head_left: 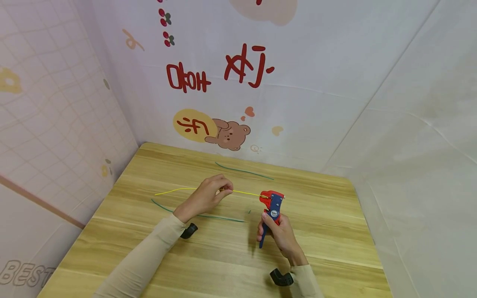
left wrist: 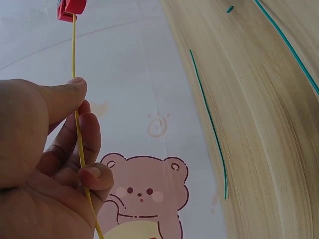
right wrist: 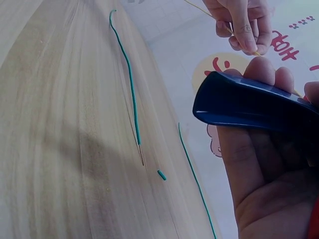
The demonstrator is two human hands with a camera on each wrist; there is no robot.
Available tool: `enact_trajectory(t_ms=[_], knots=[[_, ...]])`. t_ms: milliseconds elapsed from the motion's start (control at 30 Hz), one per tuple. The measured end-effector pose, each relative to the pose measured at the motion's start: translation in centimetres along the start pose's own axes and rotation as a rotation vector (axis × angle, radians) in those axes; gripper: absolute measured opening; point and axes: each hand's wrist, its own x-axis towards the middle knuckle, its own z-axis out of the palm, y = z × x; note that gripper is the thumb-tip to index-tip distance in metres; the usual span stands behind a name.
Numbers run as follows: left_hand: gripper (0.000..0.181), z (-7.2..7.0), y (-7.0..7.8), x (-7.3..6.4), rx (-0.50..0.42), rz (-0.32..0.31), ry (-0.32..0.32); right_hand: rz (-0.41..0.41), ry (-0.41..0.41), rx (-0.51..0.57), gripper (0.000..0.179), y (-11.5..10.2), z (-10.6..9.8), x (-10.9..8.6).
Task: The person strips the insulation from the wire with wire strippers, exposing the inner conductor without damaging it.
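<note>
My left hand [head_left: 208, 193] pinches a yellow wire [head_left: 246, 193] between thumb and fingers above the table. The wire's right end sits in the jaws of a red and blue wire stripper [head_left: 275, 203], and its other end trails off to the left. Around the stripper's handles curls my right hand [head_left: 280, 234], thumb near the round label. In the left wrist view the yellow wire [left wrist: 74, 47] runs straight up from the thumb to the stripper's red head [left wrist: 74, 7]. The right wrist view has a blue handle [right wrist: 249, 102] lying across the fingers.
On the wooden table [head_left: 223, 260] a green wire [head_left: 223, 217] lies in front, its end stripped to bare copper [right wrist: 141, 155]. Beside it is a short green piece of insulation [right wrist: 162, 175]. Another green wire [head_left: 244, 170] lies near the printed back wall [head_left: 305, 124].
</note>
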Motion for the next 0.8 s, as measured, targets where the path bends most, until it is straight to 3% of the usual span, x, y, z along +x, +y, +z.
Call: enact_trajectory(t_ms=[800], knots=[[0.005,-0.04,0.07,-0.01,0.007,0.010,-0.016,0.029,0.041,-0.001,0.047,-0.06,0.25,0.01]])
